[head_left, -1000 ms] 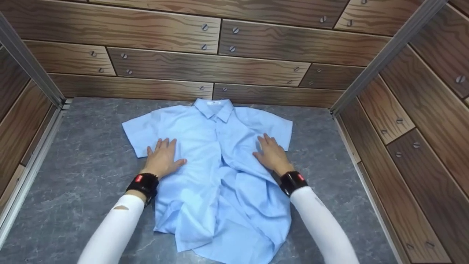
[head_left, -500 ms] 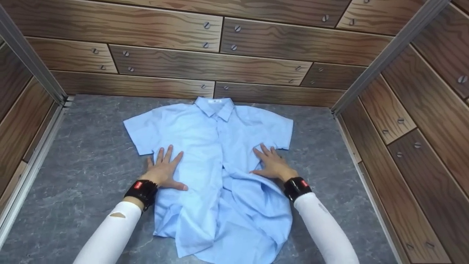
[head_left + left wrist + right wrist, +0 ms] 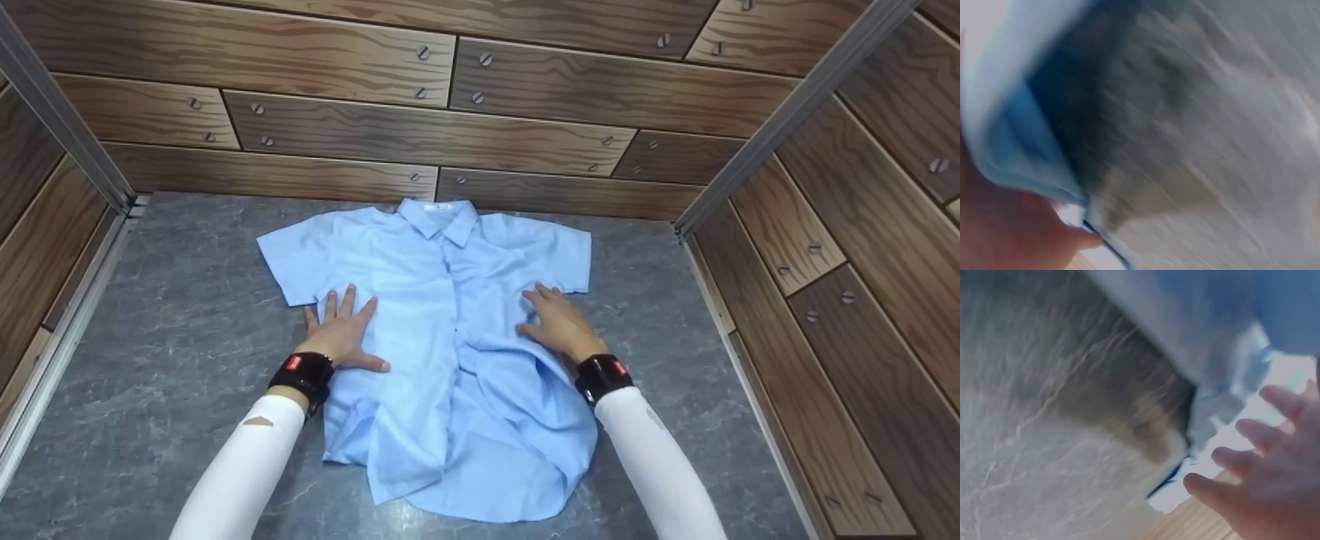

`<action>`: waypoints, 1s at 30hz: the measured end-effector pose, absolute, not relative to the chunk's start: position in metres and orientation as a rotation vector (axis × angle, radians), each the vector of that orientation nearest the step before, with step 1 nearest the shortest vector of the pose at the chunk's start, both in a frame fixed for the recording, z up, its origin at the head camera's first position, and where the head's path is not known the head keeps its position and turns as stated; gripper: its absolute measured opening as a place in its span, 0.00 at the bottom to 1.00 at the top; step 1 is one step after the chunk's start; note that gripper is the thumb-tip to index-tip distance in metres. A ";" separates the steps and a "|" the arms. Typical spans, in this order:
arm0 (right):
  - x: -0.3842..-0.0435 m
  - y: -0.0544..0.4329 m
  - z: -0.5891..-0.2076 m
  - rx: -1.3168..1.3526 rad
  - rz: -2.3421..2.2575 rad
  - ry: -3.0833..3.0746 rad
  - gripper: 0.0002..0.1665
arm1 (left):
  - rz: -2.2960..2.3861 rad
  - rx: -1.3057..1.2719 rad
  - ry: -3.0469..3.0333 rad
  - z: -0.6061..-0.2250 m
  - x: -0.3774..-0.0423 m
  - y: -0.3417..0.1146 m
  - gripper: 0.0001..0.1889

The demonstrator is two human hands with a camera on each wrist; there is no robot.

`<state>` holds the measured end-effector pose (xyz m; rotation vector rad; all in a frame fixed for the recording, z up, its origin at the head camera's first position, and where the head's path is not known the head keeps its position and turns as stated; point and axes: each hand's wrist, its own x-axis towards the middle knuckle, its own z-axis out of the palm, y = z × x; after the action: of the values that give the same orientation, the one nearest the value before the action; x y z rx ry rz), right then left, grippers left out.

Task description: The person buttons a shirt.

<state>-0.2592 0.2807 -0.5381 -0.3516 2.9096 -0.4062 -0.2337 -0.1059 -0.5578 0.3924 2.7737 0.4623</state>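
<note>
A light blue short-sleeved shirt point(image 3: 405, 300) lies front up, its collar toward the back wall. Folds bunch across its lower right part and the hem is uneven. My left hand point(image 3: 340, 334) rests on the shirt's left side below the sleeve, fingers spread and thumb pointing inward. On the opposite side, my right hand point(image 3: 559, 322) lies below the right sleeve with its fingers extended over the cloth. The right wrist view shows the spread fingers of the right hand point(image 3: 1258, 455) beside the blurred shirt. In the left wrist view, the shirt's edge point(image 3: 1033, 152) hangs beside the left hand point(image 3: 1022, 230).
The shirt lies on a grey marbled surface point(image 3: 180, 315). A wood-plank-patterned wall point(image 3: 337, 135) stands right behind the collar, and another such wall point(image 3: 862, 300) rises on the right. Metal rails point(image 3: 795, 112) run along the corners.
Both hands slid toward me along the shirt, then moved slightly back up. The lower hem has drawn up away from the near edge of view, and the sleeves have shifted slightly inward.
</note>
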 end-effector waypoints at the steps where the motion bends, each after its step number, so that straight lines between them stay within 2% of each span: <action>1: -0.257 0.277 -0.534 -0.381 -0.433 2.970 0.33 | 0.469 0.405 2.802 -0.554 -0.232 -0.101 0.59; 3: -0.252 0.267 -0.525 -0.474 -0.473 3.089 0.21 | 0.508 0.463 2.879 -0.545 -0.229 -0.087 0.49; 5: -0.244 0.256 -0.517 -0.586 -0.505 3.158 0.12 | 0.570 0.561 2.938 -0.537 -0.226 -0.070 0.33; 7: -0.232 0.243 -0.513 -0.695 -0.488 3.164 0.12 | 0.644 0.663 2.943 -0.530 -0.222 -0.053 0.18; 9: -0.219 0.230 -0.512 -0.765 -0.418 3.124 0.16 | 0.708 0.719 2.913 -0.528 -0.218 -0.037 0.11; 12: -0.203 0.216 -0.521 -0.799 -0.261 3.084 0.21 | 0.742 0.669 2.828 -0.531 -0.213 -0.019 0.18; 17: -0.193 0.210 -0.543 -0.651 0.005 3.095 0.32 | 0.730 0.479 2.718 -0.547 -0.211 -0.008 0.29; 20: -0.194 0.211 -0.547 -0.581 0.023 3.060 0.28 | 0.703 0.489 2.716 -0.553 -0.212 -0.009 0.34; 22: -0.197 0.213 -0.545 -0.570 -0.026 3.030 0.20 | 0.686 0.537 2.720 -0.554 -0.212 -0.010 0.32; 24: -0.199 0.215 -0.541 -0.561 -0.116 2.994 0.12 | 0.679 0.589 2.718 -0.554 -0.211 -0.012 0.25; 27: -0.201 0.218 -0.534 -0.555 -0.309 2.942 0.08 | 0.706 0.641 2.702 -0.554 -0.211 -0.016 0.13; 30: -0.199 0.219 -0.528 -0.592 -0.622 2.879 0.06 | 0.742 0.665 2.677 -0.554 -0.210 -0.019 0.09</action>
<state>-0.1994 0.2185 -0.5282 -0.5920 2.8792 -0.6225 -0.2103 -0.0190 -0.5542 0.6650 2.6775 0.7422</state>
